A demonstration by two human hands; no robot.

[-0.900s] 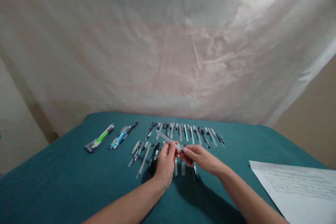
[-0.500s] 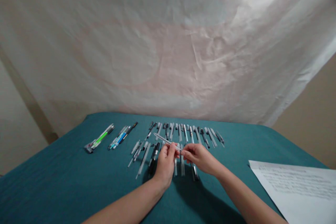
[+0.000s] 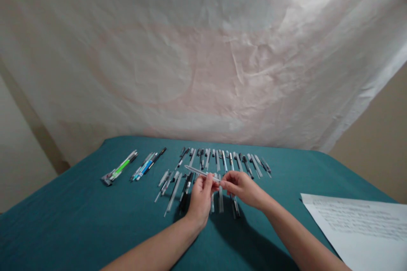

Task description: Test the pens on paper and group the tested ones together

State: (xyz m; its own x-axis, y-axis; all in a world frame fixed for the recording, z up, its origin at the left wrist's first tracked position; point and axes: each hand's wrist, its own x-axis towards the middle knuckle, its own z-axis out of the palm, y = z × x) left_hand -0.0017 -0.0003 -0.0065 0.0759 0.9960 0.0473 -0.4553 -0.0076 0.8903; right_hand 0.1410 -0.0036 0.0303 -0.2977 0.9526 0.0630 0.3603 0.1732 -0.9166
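Paper sheet (image 3: 365, 228) lay lower right on the teal table (image 3: 79, 220), well apart from your hands. Your left hand (image 3: 200, 197) and right hand (image 3: 243, 188) met at frame centre. Left grip was pinched closed on the clear pen (image 3: 199, 171) near its right end. Right grip pinched that same end, fingertips almost touching the left's. The pen ran roughly level, pointing up-left, over the near row of pens (image 3: 173, 186). Behind it sat the far row of pens (image 3: 229, 160). Left of centre: green pen bundle (image 3: 121, 169) and blue pen bundle (image 3: 146, 165), side by side. White cloth (image 3: 203, 51) hung at the back.
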